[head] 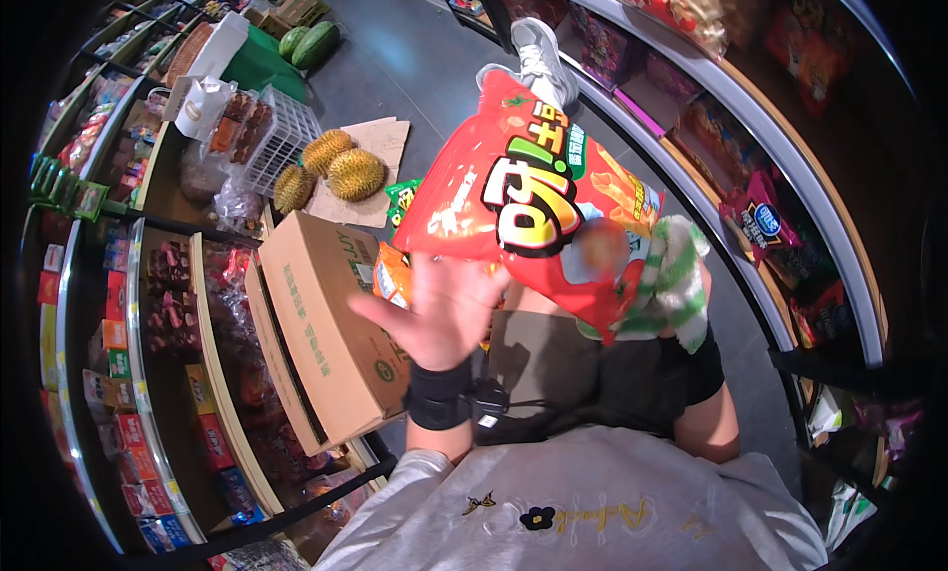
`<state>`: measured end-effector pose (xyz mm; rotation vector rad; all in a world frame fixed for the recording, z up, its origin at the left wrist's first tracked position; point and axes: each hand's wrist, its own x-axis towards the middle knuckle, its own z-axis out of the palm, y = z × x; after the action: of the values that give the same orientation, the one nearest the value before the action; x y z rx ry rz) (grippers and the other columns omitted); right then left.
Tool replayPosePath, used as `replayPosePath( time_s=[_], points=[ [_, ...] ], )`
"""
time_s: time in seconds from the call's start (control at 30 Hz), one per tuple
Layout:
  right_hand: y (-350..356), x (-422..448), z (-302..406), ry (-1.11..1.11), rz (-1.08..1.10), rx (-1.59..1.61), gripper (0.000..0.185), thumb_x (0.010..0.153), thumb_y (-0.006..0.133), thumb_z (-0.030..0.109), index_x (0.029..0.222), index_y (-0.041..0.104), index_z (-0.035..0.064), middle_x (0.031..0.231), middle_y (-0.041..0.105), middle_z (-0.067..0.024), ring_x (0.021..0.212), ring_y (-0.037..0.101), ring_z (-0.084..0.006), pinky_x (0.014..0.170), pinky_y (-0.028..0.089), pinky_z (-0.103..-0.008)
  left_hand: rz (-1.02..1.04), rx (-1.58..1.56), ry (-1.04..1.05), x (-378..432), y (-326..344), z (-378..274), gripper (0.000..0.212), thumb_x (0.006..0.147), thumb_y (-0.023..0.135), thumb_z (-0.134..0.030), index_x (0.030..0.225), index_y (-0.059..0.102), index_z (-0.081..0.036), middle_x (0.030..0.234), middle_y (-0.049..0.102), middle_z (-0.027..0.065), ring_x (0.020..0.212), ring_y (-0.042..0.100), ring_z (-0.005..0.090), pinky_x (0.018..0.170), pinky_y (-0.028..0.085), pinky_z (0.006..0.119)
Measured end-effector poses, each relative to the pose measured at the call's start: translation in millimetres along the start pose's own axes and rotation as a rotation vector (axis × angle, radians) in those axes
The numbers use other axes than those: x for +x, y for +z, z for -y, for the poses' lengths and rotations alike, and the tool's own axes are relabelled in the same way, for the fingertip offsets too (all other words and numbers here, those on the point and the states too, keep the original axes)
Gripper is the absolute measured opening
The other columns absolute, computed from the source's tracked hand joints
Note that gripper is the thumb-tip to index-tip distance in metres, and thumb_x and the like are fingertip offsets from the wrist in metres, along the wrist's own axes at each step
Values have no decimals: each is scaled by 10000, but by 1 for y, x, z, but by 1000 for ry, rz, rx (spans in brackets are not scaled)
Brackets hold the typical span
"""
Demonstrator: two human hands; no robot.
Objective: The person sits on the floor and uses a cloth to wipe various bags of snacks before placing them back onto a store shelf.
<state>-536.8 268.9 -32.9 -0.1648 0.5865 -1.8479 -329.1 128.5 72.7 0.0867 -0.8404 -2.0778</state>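
A large red snack bag with bold lettering and a picture of fries hangs tilted in front of my legs. My left hand, slightly blurred, is at the bag's lower left edge, its palm up and thumb spread wide. Its fingertips are hidden at the bag, and no firm grip shows. A green-and-white striped plush cloth presses against the bag's right side. My right hand is mostly covered by this cloth and holds it there. Just left of my left hand an orange snack packet shows partly.
A cardboard carton stands close on my left, by stocked shelves. Durians lie on flattened cardboard beside a white plastic basket. Watermelons sit farther off. Shelving with snack packets curves along my right.
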Motion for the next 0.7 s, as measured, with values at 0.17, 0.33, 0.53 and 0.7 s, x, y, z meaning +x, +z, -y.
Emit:
replayPosePath(
  time_s=[0.17,0.33,0.53,0.7],
  points=[
    [27,-12,-15,-86,113,-165,507,869,604,242,1285,478,-20,1130,603,-135,918,633,-228,823,520,-368,-165,374,-1,-7,-1,37,789,831,725,-285,1443,287,-49,1364,466,122,1219,519,259,1003,456,444],
    [74,-3,8,-525,-279,-786,437,853,652,49,1265,541,-51,1246,585,-129,1042,608,-162,912,467,-274,-260,422,25,-5,-8,31,538,868,621,-110,1347,400,1,1209,567,113,1074,599,220,939,496,383],
    [123,-8,1,-906,8,-1306,332,769,712,71,1086,653,-11,1223,582,-139,1073,596,-268,923,469,-358,-331,483,-74,-18,2,48,758,779,690,74,1407,290,-66,1290,519,99,1144,558,211,979,467,373],
    [131,0,-9,-1180,294,-1550,449,630,736,66,1073,663,54,1111,621,-116,945,595,-311,830,471,-378,-211,468,-68,-25,-2,47,734,775,703,69,1384,318,-68,1272,524,97,1154,549,210,979,467,372]
  ],
)
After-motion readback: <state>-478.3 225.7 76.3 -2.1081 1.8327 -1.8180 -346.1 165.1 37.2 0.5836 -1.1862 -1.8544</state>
